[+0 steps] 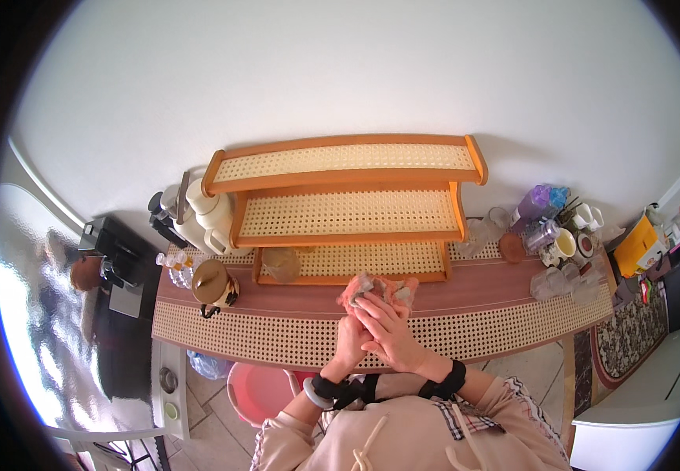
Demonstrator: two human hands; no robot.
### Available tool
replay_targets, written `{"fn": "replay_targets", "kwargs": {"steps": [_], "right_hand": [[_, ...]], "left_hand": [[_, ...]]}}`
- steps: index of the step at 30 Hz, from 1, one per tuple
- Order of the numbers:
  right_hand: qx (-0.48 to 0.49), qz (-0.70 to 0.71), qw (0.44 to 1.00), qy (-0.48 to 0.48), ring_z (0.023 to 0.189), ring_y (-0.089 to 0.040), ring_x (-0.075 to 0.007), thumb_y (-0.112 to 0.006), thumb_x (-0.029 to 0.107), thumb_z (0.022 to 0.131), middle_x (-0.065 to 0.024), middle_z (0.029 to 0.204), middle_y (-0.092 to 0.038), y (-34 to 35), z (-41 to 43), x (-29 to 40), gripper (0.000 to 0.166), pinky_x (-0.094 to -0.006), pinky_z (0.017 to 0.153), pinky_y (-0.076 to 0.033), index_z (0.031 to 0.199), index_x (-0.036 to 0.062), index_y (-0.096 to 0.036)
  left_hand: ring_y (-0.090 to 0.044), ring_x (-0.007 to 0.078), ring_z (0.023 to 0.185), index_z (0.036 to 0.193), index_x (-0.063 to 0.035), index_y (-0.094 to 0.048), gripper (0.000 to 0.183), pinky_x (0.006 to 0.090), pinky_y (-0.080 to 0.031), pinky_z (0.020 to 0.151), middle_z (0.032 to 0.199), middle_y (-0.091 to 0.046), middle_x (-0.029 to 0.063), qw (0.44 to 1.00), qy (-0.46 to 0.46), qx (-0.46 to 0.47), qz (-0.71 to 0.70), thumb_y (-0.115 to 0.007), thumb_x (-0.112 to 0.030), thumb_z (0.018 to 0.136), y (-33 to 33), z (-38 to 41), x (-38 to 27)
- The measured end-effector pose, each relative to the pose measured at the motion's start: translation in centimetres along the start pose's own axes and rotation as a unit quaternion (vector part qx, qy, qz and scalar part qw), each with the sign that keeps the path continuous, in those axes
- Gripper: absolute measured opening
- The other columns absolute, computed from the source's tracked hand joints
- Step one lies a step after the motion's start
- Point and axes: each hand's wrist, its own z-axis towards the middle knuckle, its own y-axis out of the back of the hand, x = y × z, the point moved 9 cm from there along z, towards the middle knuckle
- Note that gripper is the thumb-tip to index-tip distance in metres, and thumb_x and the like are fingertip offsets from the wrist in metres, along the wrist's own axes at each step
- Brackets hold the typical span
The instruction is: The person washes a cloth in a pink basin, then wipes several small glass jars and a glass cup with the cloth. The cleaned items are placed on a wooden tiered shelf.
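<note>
A crumpled pink-and-grey cloth (403, 289) is bunched up over the front of the wooden sideboard top, before the tiered shelf (348, 213). My right hand (396, 338) lies across it, fingers pressed into its folds. Close beside, my left hand (348, 341) is curled at the cloth's lower left edge; the right fingers cover part of it, and its fingertips are hidden. The shelf has an orange-brown wooden frame and three levels with a perforated cane-pattern surface. On its lowest level stands a translucent container (281, 264).
Left on the sideboard (316, 300) are a lidded pot (215, 284), white jugs (207, 206) and small clear bottles (178, 268). Drinking glasses (551, 281), a cream mug (560, 244) and a purple bottle (529, 207) crowd the right end. A pink basin (260, 391) sits on the floor.
</note>
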Motion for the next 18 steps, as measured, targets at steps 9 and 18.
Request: {"fn": "replay_targets", "kwargs": {"steps": [9, 18], "right_hand": [[0.243, 0.564, 0.746, -0.257, 0.112, -0.06, -0.0205, -0.041, 0.037, 0.104, -0.0103, 0.123, -0.064, -2.4, 1.5, -8.4, 0.043, -0.0339, 0.096, -0.046, 0.125, 0.0036, -0.056], [-0.059, 0.897, 0.33, -0.287, 0.112, -0.058, -0.0193, -0.034, 0.057, 0.101, -0.005, 0.123, -0.061, -6.2, -4.2, -6.4, 0.063, -0.0341, 0.097, -0.047, 0.13, 0.004, -0.052]], "left_hand": [[-0.068, 0.0182, 0.073, 0.098, -0.0001, -0.069, 0.013, 0.0297, -0.054, 0.066, 0.084, -0.07, 0.0093, 0.975, -0.091, 0.179, -0.1, -0.068, -0.003, 0.086, -0.8, -0.8, -6.3], [-0.066, 0.0253, 0.073, 0.096, -0.0027, -0.069, 0.017, 0.0361, -0.051, 0.072, 0.082, -0.07, 0.0099, 0.962, -0.271, -0.02, 0.024, -0.068, 0.0, 0.079, -1.1, 0.5, -7.2]]}}
